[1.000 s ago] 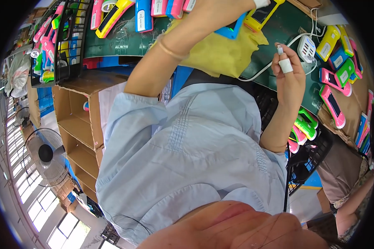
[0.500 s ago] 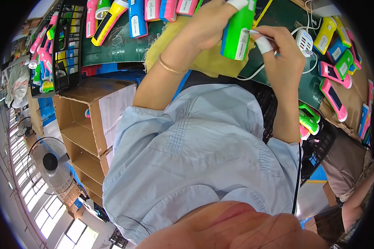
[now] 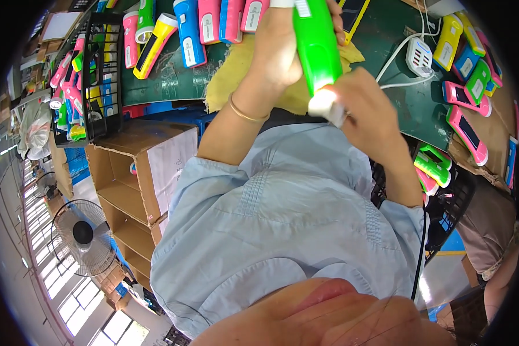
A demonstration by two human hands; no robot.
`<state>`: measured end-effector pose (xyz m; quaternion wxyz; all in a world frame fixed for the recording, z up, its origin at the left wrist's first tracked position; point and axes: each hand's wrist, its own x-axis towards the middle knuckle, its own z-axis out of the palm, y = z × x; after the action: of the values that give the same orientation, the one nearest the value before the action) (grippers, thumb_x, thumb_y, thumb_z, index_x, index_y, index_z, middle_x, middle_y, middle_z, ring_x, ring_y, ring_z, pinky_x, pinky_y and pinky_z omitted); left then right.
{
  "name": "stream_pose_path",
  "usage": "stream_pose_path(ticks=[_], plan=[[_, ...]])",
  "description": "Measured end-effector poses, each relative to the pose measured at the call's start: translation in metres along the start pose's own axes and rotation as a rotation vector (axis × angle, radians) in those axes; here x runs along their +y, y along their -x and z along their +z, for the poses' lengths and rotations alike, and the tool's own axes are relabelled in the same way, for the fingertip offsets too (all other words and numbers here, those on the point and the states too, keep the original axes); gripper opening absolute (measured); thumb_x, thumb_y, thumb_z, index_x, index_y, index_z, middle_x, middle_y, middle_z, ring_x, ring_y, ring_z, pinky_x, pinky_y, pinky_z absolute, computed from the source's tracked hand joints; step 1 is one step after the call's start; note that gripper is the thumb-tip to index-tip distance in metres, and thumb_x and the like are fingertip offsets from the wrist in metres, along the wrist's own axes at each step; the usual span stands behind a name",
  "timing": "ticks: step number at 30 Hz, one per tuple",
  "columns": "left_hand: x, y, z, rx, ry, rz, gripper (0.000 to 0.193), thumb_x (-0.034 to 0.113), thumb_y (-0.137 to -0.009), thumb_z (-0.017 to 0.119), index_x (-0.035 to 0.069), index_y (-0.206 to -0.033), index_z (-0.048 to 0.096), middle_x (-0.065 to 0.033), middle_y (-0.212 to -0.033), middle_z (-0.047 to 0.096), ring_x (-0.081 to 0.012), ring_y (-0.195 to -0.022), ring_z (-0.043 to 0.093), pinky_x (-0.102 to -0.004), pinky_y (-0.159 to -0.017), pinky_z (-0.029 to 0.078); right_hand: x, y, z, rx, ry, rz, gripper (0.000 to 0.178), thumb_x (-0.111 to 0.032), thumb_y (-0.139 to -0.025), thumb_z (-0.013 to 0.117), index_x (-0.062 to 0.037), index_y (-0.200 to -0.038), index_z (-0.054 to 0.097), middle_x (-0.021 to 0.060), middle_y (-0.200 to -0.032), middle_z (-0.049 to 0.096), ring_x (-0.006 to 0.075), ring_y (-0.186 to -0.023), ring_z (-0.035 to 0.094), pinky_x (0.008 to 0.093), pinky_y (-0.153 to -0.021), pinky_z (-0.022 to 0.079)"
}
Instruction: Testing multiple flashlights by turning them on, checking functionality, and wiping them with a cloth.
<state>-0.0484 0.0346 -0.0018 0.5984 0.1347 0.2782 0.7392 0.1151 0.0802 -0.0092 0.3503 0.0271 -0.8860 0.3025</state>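
My left hand (image 3: pixel 275 55), with a white wrap on a digit, grips a green flashlight (image 3: pixel 316 49) above a yellow cloth (image 3: pixel 230 78). Bright light shows at the flashlight's near end and spills onto my left palm. Close by that end is my right hand (image 3: pixel 372 109), its fingers curled and partly smeared by motion. A white piece (image 3: pixel 323 105) at its fingertips is washed out by the glare; whether it is a finger wrap or something held, I cannot tell. A white cable (image 3: pixel 395 86) runs toward this hand from a white multi-port charger (image 3: pixel 419 56).
Several coloured flashlights (image 3: pixel 190 34) lie along the table's far left; more (image 3: pixel 467 132) are at the right. A black basket (image 3: pixel 104 86) of flashlights stands at left, above a cardboard shelf box (image 3: pixel 141 138). A yellow-framed panel (image 3: pixel 354 17) lies beyond the cloth. A fan (image 3: pixel 82 232) stands behind.
My right hand has moved from the flashlight's side, where it held a thin white plug, down to its near end. The flashlight has tilted, and its end is now lit.
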Motion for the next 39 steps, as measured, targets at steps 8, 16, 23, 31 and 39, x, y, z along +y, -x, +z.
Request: stream_pose_path(ticks=[8,16,23,31,39], plan=[[-0.038,-0.006,-0.005,0.219,-0.104,0.093,0.054,0.046,-0.092,0.037,0.001,-0.120,0.045,-0.0107,-0.098,0.058,-0.0211,-0.082,0.057,-0.0346,-0.072,0.049,0.009,0.039,-0.014,0.021,0.030,-0.201,0.027,-0.007,-0.062,0.064,-0.0032,-0.089,0.061,0.0069,-0.074,0.050,0.0229,-0.066,0.053,0.0336,-0.054,0.043],[-0.069,-0.008,-0.003,-0.109,-0.388,0.355,0.066,0.057,-0.085,0.045,0.000,-0.119,0.042,-0.0094,-0.095,0.057,-0.0169,-0.084,0.056,-0.0299,-0.072,0.049,0.009,0.024,0.010,0.320,-0.075,0.673,0.054,-0.033,-0.070,0.072,-0.0002,-0.106,0.049,0.0163,-0.087,0.050,0.0349,-0.081,0.056,0.0413,-0.068,0.046],[-0.076,-0.018,0.021,-0.077,-0.376,0.313,0.059,0.052,-0.090,0.038,-0.001,-0.116,0.041,-0.0093,-0.087,0.055,-0.0201,-0.083,0.054,-0.0316,-0.077,0.043,0.018,0.040,-0.001,0.344,-0.137,0.686,0.041,-0.030,-0.069,0.072,0.0034,-0.079,0.050,0.0135,-0.070,0.047,0.0261,-0.064,0.048,0.0350,-0.057,0.039],[-0.067,-0.021,0.011,-0.051,-0.131,0.145,0.039,0.036,-0.094,0.042,0.003,-0.114,0.041,-0.0083,-0.091,0.050,-0.0179,-0.074,0.052,-0.0321,-0.066,0.046,0.024,0.053,-0.012,0.279,-0.406,0.770,0.028,-0.028,-0.089,0.051,0.0001,-0.088,0.051,0.0127,-0.084,0.057,0.0250,-0.079,0.057,0.0326,-0.070,0.045],[-0.059,-0.011,0.011,-0.005,-0.287,0.064,0.023,0.011,-0.087,0.052,0.004,-0.107,0.042,-0.0087,-0.094,0.051,-0.0173,-0.074,0.053,-0.0312,-0.060,0.049,0.038,0.068,-0.010,0.240,-0.290,0.633,0.024,-0.017,-0.093,0.039,0.0011,-0.084,0.051,0.0119,-0.081,0.050,0.0256,-0.078,0.053,0.0337,-0.073,0.042]])
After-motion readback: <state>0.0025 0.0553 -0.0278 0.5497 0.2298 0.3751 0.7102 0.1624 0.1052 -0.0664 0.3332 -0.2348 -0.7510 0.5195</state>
